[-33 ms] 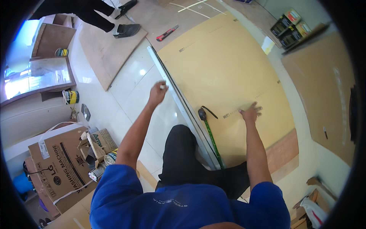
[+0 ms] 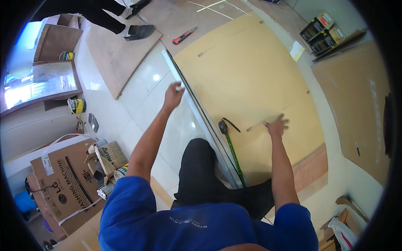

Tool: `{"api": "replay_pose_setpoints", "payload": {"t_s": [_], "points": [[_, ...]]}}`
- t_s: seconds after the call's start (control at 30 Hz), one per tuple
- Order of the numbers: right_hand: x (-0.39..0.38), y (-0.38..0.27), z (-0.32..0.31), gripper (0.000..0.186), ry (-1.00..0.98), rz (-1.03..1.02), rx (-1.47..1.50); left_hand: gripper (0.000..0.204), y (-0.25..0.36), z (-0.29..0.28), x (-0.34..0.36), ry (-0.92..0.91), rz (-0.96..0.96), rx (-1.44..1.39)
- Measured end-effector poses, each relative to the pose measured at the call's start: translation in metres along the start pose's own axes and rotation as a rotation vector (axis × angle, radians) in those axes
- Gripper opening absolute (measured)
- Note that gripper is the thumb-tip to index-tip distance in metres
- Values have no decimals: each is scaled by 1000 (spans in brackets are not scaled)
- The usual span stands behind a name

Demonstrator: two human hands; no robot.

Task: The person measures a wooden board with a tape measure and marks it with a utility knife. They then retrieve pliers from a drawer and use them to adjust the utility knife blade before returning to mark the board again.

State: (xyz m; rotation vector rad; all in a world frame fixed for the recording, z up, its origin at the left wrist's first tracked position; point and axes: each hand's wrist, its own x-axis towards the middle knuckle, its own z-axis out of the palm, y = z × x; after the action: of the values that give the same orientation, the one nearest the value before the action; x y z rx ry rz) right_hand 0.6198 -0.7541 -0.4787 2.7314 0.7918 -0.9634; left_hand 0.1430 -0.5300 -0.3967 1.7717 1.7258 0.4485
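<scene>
My left hand (image 2: 172, 98) is closed above the tiled floor, just left of a long metal straightedge bar (image 2: 197, 112). Something small and whitish shows at its fingertips, too small to name. Fingers spread, my right hand (image 2: 276, 126) rests on a large yellowish board (image 2: 247, 79). Between my hands a dark tape measure (image 2: 223, 126) lies on the board. Its green blade (image 2: 233, 154) is drawn out toward me, next to the bar. The bar runs along the board's left edge. My knee (image 2: 197, 152) is beside the bar's near part.
A red utility knife (image 2: 184, 35) lies beyond the board. Another person's shoe (image 2: 139, 32) stands on a brown panel (image 2: 121, 58) at the far left. Cartons (image 2: 69, 184) and cans (image 2: 77, 106) crowd the left. A brown sheet (image 2: 351, 100) leans at the right.
My left hand has shifted slightly forward along the bar. My right hand stays spread on the board.
</scene>
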Motion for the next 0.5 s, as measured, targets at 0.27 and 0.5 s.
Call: {"api": "replay_pose_setpoints", "payload": {"t_s": [0.27, 0.5], "points": [[18, 5, 15, 140, 18, -11, -202, 91, -55, 64, 318, 64, 216, 551], [9, -6, 3, 136, -100, 33, -76, 66, -56, 94, 423, -28, -5, 1028]]}}
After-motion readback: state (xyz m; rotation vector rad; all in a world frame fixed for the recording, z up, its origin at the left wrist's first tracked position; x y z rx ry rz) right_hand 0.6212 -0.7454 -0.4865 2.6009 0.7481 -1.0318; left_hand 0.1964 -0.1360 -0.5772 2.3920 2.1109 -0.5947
